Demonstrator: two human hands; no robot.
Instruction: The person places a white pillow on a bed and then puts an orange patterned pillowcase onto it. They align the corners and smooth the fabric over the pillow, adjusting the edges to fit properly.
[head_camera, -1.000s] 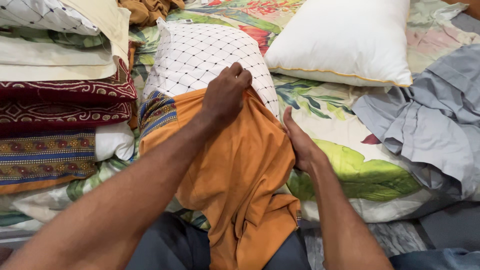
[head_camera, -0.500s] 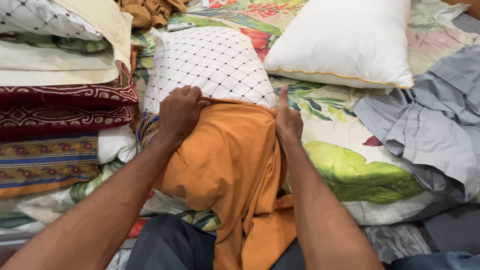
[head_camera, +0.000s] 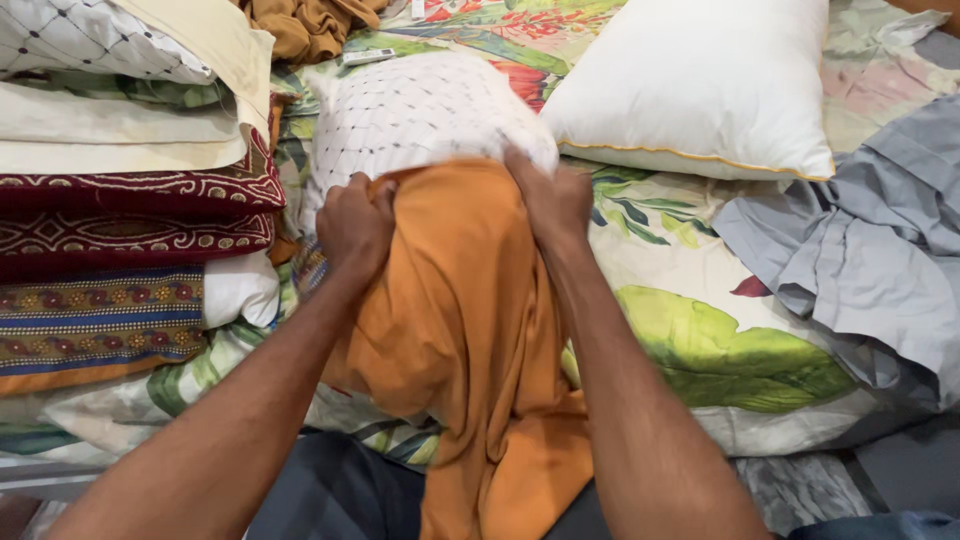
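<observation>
A white pillow with a black diamond grid lies on the bed in front of me, its near half inside an orange pillowcase. My left hand grips the left side of the case's open edge. At the right side of that edge my right hand is closed on the cloth. The pillow's far end sticks out and looks blurred. The case's loose lower end hangs down over my lap.
A stack of folded patterned covers and pillows stands at the left. A plain white pillow with yellow piping lies at the back right, crumpled grey cloth at the right. A floral bedsheet covers the bed. A remote lies behind the pillow.
Both hands have closed on the orange case's edge and drawn it further up over the grid pillow. The right hand went from flat beside the pillow to gripping the cloth.
</observation>
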